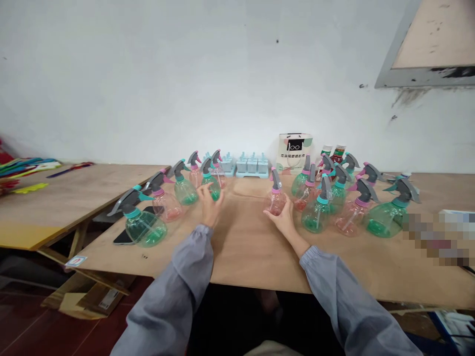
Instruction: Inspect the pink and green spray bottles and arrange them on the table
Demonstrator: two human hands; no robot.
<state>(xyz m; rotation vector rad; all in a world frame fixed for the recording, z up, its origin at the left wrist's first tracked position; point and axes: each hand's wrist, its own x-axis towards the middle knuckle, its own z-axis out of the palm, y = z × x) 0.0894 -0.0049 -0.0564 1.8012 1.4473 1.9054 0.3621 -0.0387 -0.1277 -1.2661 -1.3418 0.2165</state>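
Observation:
My right hand (284,215) is wrapped round the lower body of a clear pink spray bottle (274,201), which stands upright with a grey trigger head and pink collar. My left hand (211,205) has its fingers curved and apart at a clear green spray bottle (211,187); whether they touch it I cannot tell. Left of that hand stand more bottles, among them a green spray bottle (146,228) and a pink spray bottle (166,203). Beside my right hand is a group of several pink and green ones, the nearest a green spray bottle (315,216).
Against the wall are light blue ice-pop moulds (252,165), a printed paper bag (294,153) and red bottles (338,154). A dark phone (124,238) lies by the left bottles. The wooden table's (241,252) front edge runs below my forearms. Another table (92,198) stands left.

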